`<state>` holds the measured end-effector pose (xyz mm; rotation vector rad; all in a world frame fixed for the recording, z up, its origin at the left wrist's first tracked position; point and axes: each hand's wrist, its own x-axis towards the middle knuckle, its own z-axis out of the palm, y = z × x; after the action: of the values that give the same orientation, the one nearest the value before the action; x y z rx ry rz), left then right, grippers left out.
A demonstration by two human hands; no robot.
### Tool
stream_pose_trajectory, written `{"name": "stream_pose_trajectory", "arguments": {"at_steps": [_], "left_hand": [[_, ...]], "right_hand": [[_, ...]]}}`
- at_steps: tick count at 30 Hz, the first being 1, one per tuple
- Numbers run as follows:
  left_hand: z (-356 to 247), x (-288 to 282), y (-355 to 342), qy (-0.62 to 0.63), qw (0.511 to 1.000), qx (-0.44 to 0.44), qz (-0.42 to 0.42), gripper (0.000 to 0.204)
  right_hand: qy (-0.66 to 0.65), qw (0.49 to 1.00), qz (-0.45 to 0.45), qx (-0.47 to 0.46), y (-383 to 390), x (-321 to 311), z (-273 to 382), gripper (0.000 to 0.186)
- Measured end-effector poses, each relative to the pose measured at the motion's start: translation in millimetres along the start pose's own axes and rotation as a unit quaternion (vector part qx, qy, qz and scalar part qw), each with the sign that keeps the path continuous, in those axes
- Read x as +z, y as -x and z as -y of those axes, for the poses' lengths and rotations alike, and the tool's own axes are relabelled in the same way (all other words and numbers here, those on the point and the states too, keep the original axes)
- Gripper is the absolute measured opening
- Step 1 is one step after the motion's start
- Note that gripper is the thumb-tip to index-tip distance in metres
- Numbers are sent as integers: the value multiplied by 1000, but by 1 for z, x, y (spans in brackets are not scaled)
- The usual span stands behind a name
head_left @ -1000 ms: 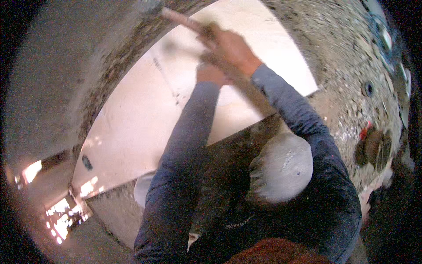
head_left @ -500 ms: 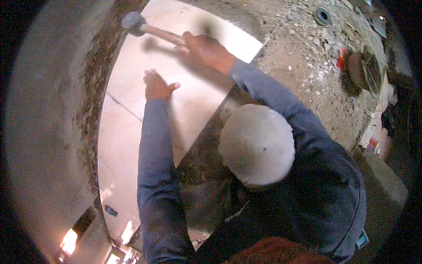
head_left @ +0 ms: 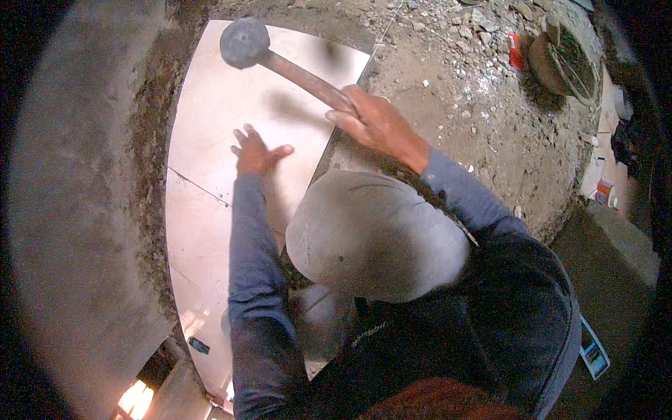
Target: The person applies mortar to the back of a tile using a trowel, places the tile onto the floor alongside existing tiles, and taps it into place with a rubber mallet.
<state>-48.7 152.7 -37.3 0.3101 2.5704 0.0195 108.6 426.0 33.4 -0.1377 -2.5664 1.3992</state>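
A rubber mallet with a dark grey round head [head_left: 245,43] and a wooden handle is in my right hand [head_left: 383,126], whose fingers wrap round the handle's near end. The mallet is held above the far part of a pale floor tile [head_left: 217,119], and shadows fall on the surface below it. My left hand [head_left: 257,152] is open over the same tile, fingers spread and thumb out to the right. Whether its palm touches the tile, I cannot tell. A dark joint line [head_left: 199,185] separates this tile from another pale tile [head_left: 199,245] nearer me.
A grey wall [head_left: 77,175] rises along the left, with rough dirt at its foot. On the right lie soil and rubble [head_left: 455,105], a bucket [head_left: 560,63] and a red object [head_left: 516,52]. My bent knee [head_left: 378,231] is beside the tile. A small dark object [head_left: 199,345] lies near left.
The mallet has come up from the tile, and my right hand has moved right and nearer. My left hand's fingers have spread wider. The whole view has shifted somewhat.
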Motion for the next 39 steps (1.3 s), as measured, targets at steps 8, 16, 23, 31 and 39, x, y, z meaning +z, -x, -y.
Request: {"name": "stream_pose_trajectory", "arguments": {"at_steps": [8,16,23,31,39], "left_hand": [[-49,12,40,12,999,-43,28,130],[-44,14,42,23,1000,-8,11,125],[-25,26,45,13,1000,-28,3,127],[-11,60,44,-21,996,-12,-88,124],[-27,29,64,30,994,-37,-99,111]], "right_hand": [[96,989,65,96,38,-1,-37,40],[105,992,46,45,54,-1,-62,42],[13,994,78,76,32,-29,-31,52],[84,993,79,14,12,-51,-62,42],[255,925,235,156,-9,-45,-52,42]]}}
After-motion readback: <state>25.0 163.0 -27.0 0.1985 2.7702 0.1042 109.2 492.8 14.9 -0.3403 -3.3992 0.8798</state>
